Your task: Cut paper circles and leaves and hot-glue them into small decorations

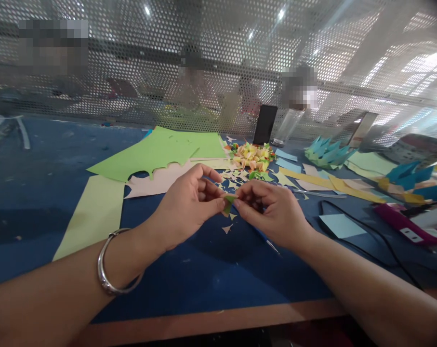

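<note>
A small green paper piece [228,205] is pinched between my two hands, above the blue tabletop [189,270]. My left hand [196,205], with a silver bangle at its wrist, grips one side between thumb and fingers. On the other side, my right hand [271,209] closes thumb and fingertips on it. Beneath and just beyond lie many pale paper scraps [227,228]. A thin blue-handled tool [267,241] lies partly under my right hand; its kind is unclear. Behind the hands sits a heap of yellow, peach and orange folded paper pieces [252,156].
Large green paper [175,147] and a pale green sheet [91,212] lie left. Blue folded-paper clusters [326,152], yellow strips [355,189], a purple power strip [406,224] and a black cable [380,236] lie right. A phone [265,124] leans near a perforated screen [218,62].
</note>
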`<state>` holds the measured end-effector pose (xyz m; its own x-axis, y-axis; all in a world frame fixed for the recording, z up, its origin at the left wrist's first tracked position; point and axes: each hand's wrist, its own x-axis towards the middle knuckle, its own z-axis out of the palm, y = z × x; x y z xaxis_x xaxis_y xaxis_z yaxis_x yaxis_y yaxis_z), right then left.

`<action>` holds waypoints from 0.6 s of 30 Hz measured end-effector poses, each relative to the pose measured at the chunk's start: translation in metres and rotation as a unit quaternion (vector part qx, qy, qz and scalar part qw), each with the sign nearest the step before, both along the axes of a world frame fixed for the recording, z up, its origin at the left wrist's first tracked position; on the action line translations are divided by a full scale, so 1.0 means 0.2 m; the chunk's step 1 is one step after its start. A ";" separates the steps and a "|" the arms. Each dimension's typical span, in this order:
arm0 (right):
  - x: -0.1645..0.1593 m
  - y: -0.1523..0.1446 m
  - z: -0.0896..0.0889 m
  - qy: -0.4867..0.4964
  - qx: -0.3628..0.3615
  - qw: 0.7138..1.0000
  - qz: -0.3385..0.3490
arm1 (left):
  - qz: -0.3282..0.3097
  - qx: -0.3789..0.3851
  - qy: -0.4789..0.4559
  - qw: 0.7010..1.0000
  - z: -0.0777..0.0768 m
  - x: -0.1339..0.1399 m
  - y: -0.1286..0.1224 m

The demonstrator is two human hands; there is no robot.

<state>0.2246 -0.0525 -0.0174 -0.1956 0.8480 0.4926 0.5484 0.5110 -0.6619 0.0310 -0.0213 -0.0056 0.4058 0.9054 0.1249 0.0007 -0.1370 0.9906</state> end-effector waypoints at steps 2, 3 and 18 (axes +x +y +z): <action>0.00 0.00 0.00 -0.004 0.008 1.000 -0.007 | 0.007 -0.019 -0.021 1.000 0.00 0.01 -0.01; 0.00 0.00 0.00 -0.005 0.011 1.000 -0.008 | 0.010 -0.036 -0.030 0.999 0.01 0.01 -0.01; 0.01 0.00 -0.02 -0.038 0.062 0.997 0.008 | 0.020 -0.188 -0.074 0.979 0.03 0.02 -0.06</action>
